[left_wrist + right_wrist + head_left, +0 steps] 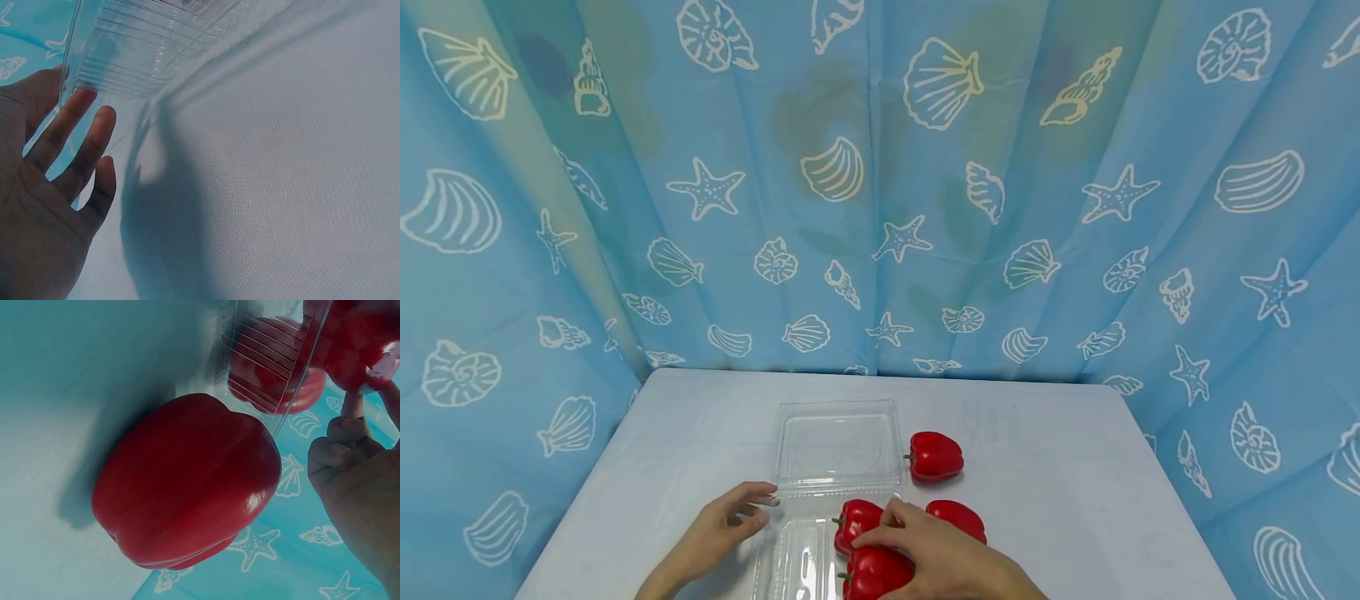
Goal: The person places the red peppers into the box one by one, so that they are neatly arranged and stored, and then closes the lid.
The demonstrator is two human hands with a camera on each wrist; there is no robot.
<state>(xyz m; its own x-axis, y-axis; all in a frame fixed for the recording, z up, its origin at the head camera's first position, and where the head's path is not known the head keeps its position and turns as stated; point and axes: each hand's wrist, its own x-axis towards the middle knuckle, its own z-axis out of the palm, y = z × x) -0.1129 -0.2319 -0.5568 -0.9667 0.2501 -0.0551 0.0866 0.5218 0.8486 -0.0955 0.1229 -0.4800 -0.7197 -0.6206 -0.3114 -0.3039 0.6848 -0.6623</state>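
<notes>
Lower centre of my head view: a person's right hand (934,552), its fingers bent, grips a glossy, rounded red bell pepper (876,577) over the right part of a clear, rectangular plastic container base (795,552). I cannot tell whether that pepper bears on the base's floor. A second red pepper (856,523) sits just above it in the frame, seemingly inside the same base. The clear plastic lid (838,442) lies folded back toward the top edge of the white cloth-covered table (1060,483).

Left of the base, the left hand (718,535) holds nothing, its fingers loosely spread; in my left wrist view the fingertips come up to the rim, though I cannot confirm contact.

Two more peppers lie on the table right of the container: one partly hidden behind the right hand (957,517), one beside the lid (936,457).

I judge the step in hand to be seating the gripped pepper beside its neighbour. As I read it, the next move calls for settling it low, releasing it without tipping the light plastic, then reaching for the partly hidden pepper.
</notes>
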